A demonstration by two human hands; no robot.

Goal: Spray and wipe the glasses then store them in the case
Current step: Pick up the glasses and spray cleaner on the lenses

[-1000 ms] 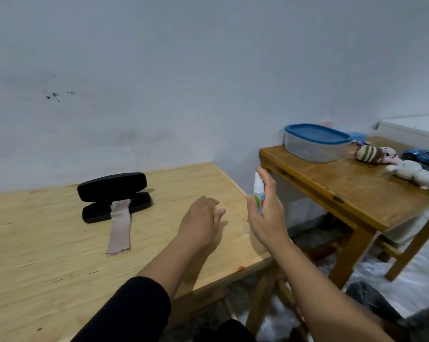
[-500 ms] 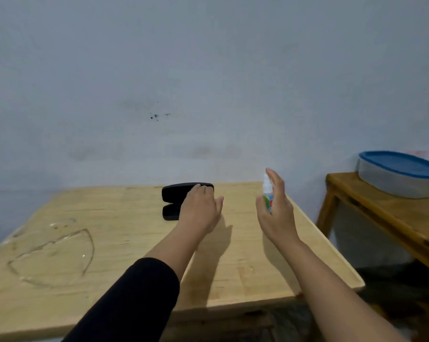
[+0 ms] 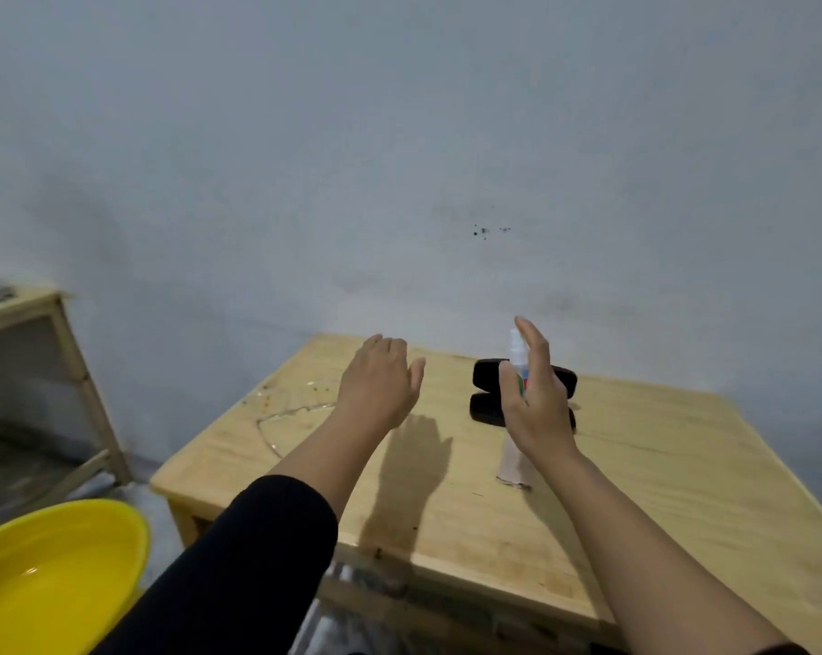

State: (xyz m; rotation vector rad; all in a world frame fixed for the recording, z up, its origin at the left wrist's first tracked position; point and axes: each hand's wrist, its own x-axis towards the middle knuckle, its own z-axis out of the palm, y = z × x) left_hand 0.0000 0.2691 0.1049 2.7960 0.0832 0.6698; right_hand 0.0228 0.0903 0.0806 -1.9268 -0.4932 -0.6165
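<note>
right hand point(image 3: 534, 399) holding spray bottle point(image 3: 517, 354), open case point(image 3: 487, 392)

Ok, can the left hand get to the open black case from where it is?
Probably yes. The left hand hovers open and empty above the table, and the black case lies just to its right with bare wood between. The right hand, holding the spray bottle, covers the case's right part.

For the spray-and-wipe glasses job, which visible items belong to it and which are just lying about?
Job items:
spray bottle, held in the right hand
black glasses case, open on the wooden table
wiping cloth, hanging out of the case
left hand, empty, fingers relaxed
No glasses visible.

Lying about:
yellow basin
side table
</note>
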